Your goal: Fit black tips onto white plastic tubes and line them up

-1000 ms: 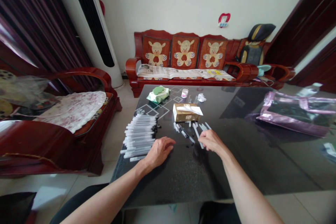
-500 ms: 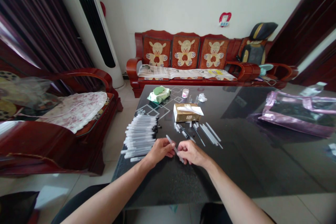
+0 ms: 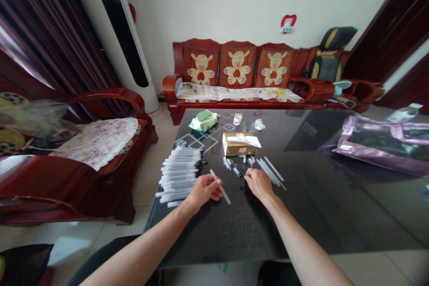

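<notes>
Right hand (image 3: 258, 182) has released the tube (image 3: 225, 193), grip unclear — left hand (image 3: 207, 189) pinches it over black table (image 3: 321, 192), sofa (image 3: 238, 105) behind.

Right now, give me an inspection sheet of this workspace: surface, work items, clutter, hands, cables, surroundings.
Surface: glossy black table.
Work items: pale tube, pile of pens, loose tubes, small parts.
Clutter: tissue box, wipes pack, small cup, crumpled tissue, purple-trimmed bag.
Hands: left hand holds the pale tube; right hand is at the small parts, contents unclear.
Cables: nothing seen on the table.
Surroundings: wooden sofa beyond the table, dark curtain at far left.
</notes>
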Available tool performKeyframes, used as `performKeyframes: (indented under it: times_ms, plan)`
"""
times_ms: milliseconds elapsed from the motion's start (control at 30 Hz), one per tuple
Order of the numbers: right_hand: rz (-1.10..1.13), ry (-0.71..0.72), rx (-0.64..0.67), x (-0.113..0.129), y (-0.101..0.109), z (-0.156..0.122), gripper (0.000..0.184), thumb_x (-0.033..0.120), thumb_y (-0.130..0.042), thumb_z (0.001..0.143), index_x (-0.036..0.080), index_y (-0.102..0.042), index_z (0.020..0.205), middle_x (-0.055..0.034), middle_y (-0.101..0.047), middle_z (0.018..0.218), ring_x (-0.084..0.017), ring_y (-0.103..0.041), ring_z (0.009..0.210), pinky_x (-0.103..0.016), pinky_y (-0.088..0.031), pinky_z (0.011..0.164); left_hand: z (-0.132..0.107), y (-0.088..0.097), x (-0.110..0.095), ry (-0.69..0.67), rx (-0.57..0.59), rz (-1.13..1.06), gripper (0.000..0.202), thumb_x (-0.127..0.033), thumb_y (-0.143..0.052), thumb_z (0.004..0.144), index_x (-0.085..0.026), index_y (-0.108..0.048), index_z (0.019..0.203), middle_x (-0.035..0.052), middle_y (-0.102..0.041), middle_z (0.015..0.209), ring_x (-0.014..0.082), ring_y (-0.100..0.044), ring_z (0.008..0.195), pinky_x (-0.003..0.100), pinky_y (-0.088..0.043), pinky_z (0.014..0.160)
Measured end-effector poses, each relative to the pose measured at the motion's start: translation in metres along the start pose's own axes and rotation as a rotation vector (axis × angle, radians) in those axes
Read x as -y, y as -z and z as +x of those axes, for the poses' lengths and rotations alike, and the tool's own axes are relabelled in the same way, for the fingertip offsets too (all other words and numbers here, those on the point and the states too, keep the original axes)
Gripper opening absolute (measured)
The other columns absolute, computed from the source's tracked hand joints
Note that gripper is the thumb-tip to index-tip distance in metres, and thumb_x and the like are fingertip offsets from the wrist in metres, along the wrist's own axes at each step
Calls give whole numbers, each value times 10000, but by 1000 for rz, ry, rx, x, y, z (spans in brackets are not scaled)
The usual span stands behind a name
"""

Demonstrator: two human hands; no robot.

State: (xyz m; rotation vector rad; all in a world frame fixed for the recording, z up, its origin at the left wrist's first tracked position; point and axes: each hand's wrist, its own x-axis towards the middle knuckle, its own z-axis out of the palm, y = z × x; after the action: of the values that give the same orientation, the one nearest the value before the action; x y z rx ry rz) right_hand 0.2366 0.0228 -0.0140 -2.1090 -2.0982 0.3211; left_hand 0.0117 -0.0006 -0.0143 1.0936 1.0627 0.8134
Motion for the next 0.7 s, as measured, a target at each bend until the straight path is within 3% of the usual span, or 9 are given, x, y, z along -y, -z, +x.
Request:
performKeyframes:
  times_ms: [400,700]
  plan:
    - [-184,-24,32,3,0,-1,204,313,-534,923,133,-625,949,-42,-658,907,-172,-640,855,-366,-511,784,1,1,1,-4,-2,-1,426,-521,-661,705,-129,-560,838,58,-665,705,139,-646,585,224,-502,523]
    - [-155,-103,106,0,-3,5,248,320,-552,914,151,-596,1090,-66,-624,1080,-190,-623,939,-388,-512,814,2,1,0,1,-8,2,426,-522,-661,701,-129,-564,835,59,-665,708,138,-644,585,219,-502,518]
